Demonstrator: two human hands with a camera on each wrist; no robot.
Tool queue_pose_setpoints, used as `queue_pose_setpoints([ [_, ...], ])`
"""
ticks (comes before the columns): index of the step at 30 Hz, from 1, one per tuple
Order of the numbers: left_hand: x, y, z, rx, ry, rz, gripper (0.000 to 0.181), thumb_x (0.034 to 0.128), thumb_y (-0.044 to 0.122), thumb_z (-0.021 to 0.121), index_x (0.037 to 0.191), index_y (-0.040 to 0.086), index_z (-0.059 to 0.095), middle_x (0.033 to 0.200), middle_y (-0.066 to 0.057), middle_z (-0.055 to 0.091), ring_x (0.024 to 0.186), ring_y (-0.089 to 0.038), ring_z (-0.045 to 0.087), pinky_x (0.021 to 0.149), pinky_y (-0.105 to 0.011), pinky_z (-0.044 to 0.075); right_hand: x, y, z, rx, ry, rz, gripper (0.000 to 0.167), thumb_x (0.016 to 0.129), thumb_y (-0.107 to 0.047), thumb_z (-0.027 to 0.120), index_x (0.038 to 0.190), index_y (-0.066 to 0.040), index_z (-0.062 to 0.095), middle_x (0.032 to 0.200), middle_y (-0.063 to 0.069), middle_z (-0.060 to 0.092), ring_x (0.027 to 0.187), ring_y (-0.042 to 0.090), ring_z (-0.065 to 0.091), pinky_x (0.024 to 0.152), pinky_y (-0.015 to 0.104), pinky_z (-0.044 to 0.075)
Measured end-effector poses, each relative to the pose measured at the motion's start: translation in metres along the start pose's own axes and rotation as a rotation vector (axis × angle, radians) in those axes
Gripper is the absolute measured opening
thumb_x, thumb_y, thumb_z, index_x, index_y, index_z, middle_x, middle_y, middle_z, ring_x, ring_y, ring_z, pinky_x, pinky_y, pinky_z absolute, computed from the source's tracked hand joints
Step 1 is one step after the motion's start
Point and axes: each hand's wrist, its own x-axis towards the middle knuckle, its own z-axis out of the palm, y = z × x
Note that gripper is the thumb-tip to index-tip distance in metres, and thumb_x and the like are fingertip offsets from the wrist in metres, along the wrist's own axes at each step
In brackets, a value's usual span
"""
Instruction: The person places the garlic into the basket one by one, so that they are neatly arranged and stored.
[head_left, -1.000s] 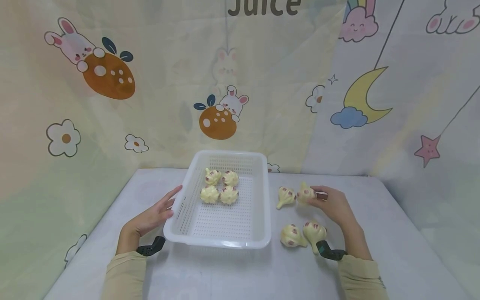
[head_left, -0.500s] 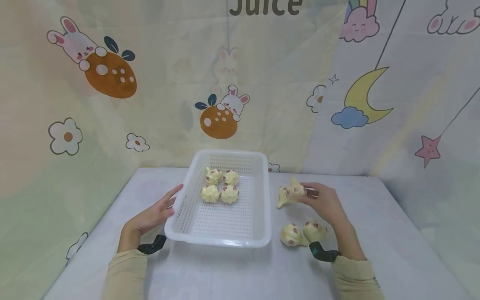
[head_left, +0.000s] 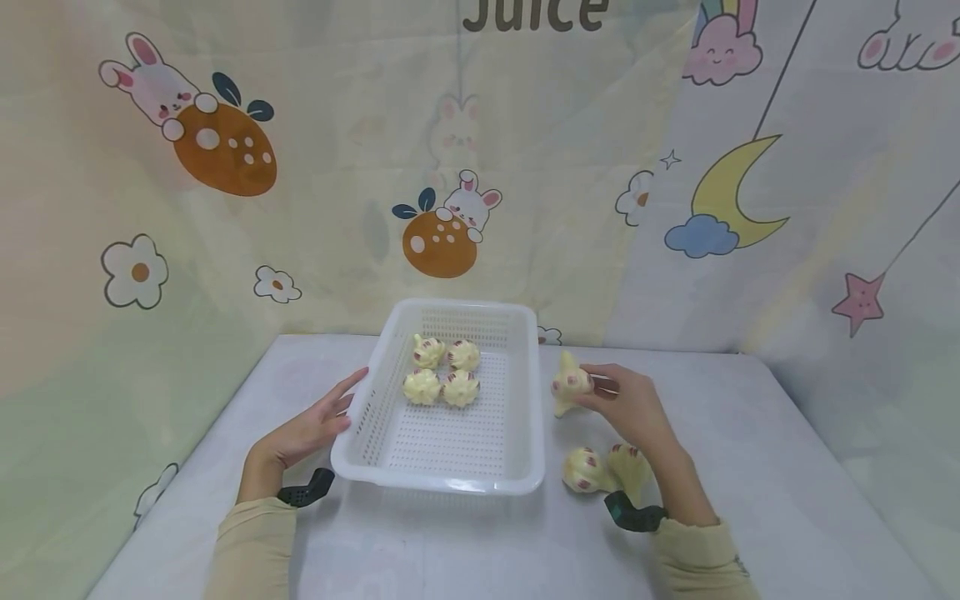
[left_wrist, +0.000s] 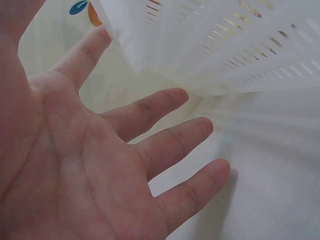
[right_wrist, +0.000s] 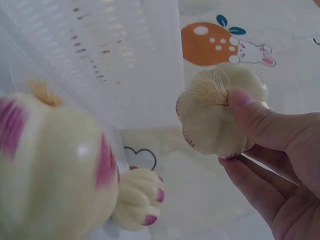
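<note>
My right hand (head_left: 628, 408) pinches a garlic bulb (head_left: 572, 383) between thumb and fingers, just right of the white plastic basket (head_left: 450, 485). The right wrist view shows its rooty end (right_wrist: 215, 90) under the thumb. Behind the held bulb, another garlic bulb is mostly hidden in the head view. Nearer the front lie two more, a left bulb (head_left: 583, 470) and a right bulb (head_left: 632, 468) partly behind the wrist camera. My left hand (head_left: 306, 433), fingers spread and straight, touches the basket's left rim; its palm (left_wrist: 75, 160) shows in the left wrist view.
Several garlic bulbs (head_left: 461, 388) sit grouped in the far part of the basket. A white-covered table (head_left: 465, 550) carries everything. Printed cloth (head_left: 322, 208) with cartoon rabbits and flowers hangs behind and at the sides.
My right hand has carried the garlic bulb left toward the basket, now in front of the bulb lying there. The left hand stays at the rim.
</note>
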Motion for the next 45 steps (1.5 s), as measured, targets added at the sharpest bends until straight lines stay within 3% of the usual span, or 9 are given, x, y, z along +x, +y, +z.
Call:
queue_pose_setpoints([
  [11,0.001,0.0,0.001,-0.003,0.025,-0.022,0.076,0.0915,0.036,0.061,0.148,0.047,0.011,0.158,-0.008,0.021,0.136,-0.038,0.037,0.102,-0.065,0.03,-0.003,-0.015,0.01,0.024,-0.007,-0.021,0.055,0.077,-0.025,0.078,0.126,-0.011,0.059,0.128,0.011,0.061,0.111,0.029,0.063,0.082,0.031,0.054],
  [19,0.001,0.002,0.002,0.003,0.019,-0.014,0.078,0.0911,0.04,0.06,0.15,0.044,0.008,0.157,-0.012,0.021,0.134,-0.039,0.038,0.101,-0.065,0.032,-0.004,-0.021,0.011,0.028,0.01,-0.059,0.054,0.076,-0.021,0.079,0.125,-0.011,0.06,0.125,0.01,0.062,0.11,0.027,0.064,0.081,0.026,0.053],
  [35,-0.002,0.001,-0.001,0.0,0.032,-0.028,0.077,0.0914,0.039,0.06,0.149,0.046,0.009,0.158,-0.01,0.02,0.135,-0.036,0.039,0.102,-0.065,0.031,-0.007,-0.04,0.026,0.142,-0.003,-0.113,0.052,0.074,-0.016,0.08,0.122,-0.011,0.062,0.122,0.008,0.063,0.109,0.026,0.064,0.082,0.027,0.053],
  [45,-0.002,0.009,0.004,-0.019,-0.013,0.021,0.074,0.0957,0.031,0.056,0.151,0.039,0.008,0.156,-0.015,0.022,0.131,-0.034,0.041,0.101,-0.058,0.035,-0.01,-0.049,0.042,0.182,0.018,-0.119,0.048,0.074,-0.014,0.08,0.118,-0.011,0.063,0.12,0.007,0.064,0.107,0.025,0.065,0.08,0.024,0.053],
])
